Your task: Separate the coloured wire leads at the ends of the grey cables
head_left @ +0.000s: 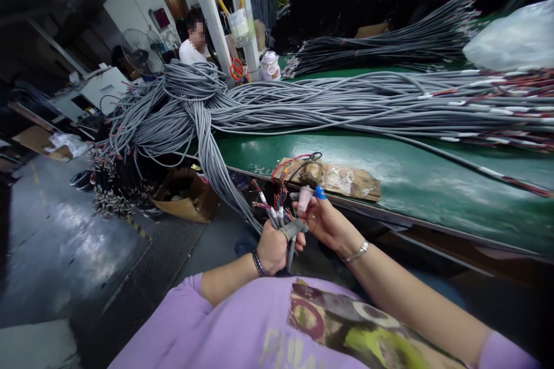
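Note:
My left hand point(273, 247) is closed around several grey cables point(280, 218), their white-banded ends and thin coloured wires sticking up out of the fist. A grey wrap covers its thumb. Close beside it on the right, my right hand point(328, 223) has its fingers pinched together at the coloured wires; what exactly lies between the fingertips is too small to tell. One finger of that hand wears a pale pink wrap, another a blue one. Just beyond both hands, a worn wooden block point(352, 180) with a red wire and a dark loop sits at the table's edge.
Long grey cables point(311, 101) stretch across the green table point(415, 170), some hanging over its left edge. Black cables point(381, 49) and a plastic bag point(515, 37) lie behind. A cardboard box point(186, 193) stands on the floor. A person point(193, 46) is in the background.

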A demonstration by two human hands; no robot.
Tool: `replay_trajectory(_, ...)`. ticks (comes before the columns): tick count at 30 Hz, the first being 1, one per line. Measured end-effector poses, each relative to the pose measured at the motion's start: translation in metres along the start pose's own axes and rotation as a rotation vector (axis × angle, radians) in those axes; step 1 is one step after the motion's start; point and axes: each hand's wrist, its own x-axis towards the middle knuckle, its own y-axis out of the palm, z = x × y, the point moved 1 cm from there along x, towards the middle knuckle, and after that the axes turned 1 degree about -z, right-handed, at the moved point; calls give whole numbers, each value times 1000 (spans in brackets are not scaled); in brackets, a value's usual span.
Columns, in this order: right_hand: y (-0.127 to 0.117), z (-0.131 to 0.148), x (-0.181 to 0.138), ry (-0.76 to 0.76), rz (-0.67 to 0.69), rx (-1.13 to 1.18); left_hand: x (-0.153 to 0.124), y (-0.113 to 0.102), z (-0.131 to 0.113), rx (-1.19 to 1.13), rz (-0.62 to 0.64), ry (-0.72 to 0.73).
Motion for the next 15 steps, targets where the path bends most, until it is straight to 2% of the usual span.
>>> replay_trajectory(4,0,6,-2,79,-44,120,-5,-2,0,-27,-1,1)
replay_trajectory(10,3,7,0,41,-59,104,-4,0,-4,-41,-62,25)
replay_trajectory(12,2,3,-1,-9,-59,55,-4,3,-5,-51,-67,15)
replay_trajectory(15,-1,-2,-1,-182,-158,-144,-3,5,-6,-56,-71,12)
